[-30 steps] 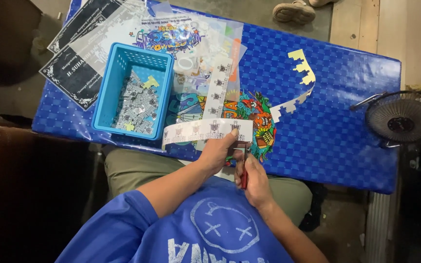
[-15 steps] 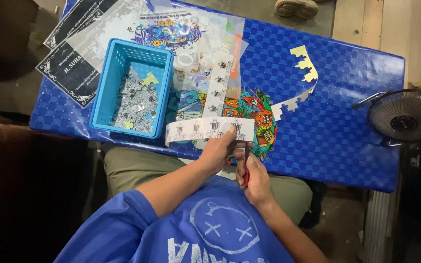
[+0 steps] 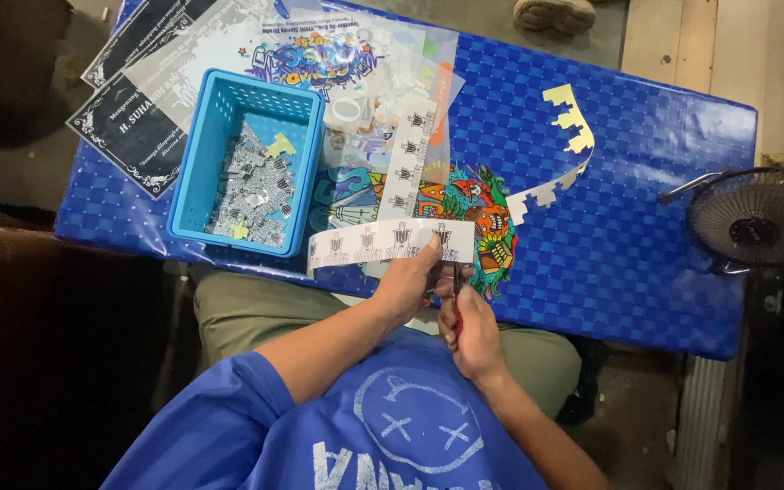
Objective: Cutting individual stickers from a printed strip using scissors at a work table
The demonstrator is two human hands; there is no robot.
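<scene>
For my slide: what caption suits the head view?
Left hand holds sticker strip; right hand works scissors.

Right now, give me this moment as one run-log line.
left hand: holds white sticker strip | right hand: grips scissors at strip's end | blue basket: cut pieces inside | surface: blue table
</scene>
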